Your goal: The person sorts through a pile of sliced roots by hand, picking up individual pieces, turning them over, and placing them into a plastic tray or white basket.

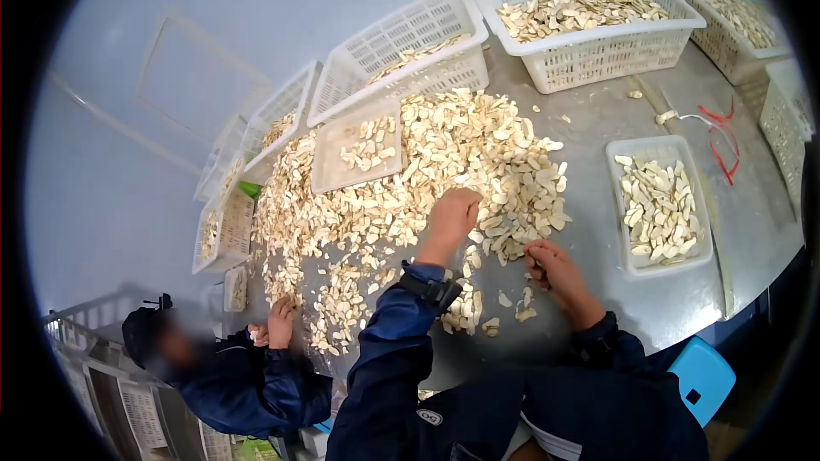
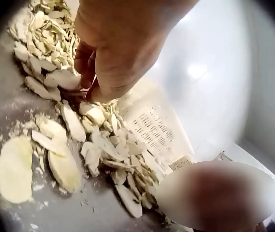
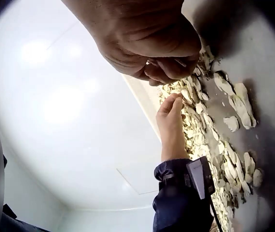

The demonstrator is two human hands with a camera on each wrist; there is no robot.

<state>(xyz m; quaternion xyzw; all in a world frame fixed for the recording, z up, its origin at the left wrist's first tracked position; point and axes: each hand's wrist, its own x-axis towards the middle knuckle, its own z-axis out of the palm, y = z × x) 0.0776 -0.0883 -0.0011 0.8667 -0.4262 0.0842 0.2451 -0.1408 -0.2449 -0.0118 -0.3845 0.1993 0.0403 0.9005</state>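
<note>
A broad pile of pale, dried, oval slices (image 1: pixel 504 154) covers the steel table. My left hand (image 1: pixel 453 218) reaches down to the pile's near side, thumb and fingertips pinched together low among the slices in the left wrist view, at the edge of one slice. My right hand (image 1: pixel 559 277) hovers just right of the pile with its fingers curled in. Small whitish bits show between those fingers in the right wrist view, where the hand (image 3: pixel 152 43) hides most of what it holds. Several loose slices (image 2: pixel 62 164) lie on the metal below my left hand.
A shallow white tray (image 1: pixel 705 248) of slices stands to the right; another tray (image 1: pixel 320 175) sits on the pile. White slotted baskets (image 1: pixel 598 64) line the back. Red-framed glasses (image 1: pixel 726 141) lie at right. At left another person's hand (image 1: pixel 280 324) works at the pile.
</note>
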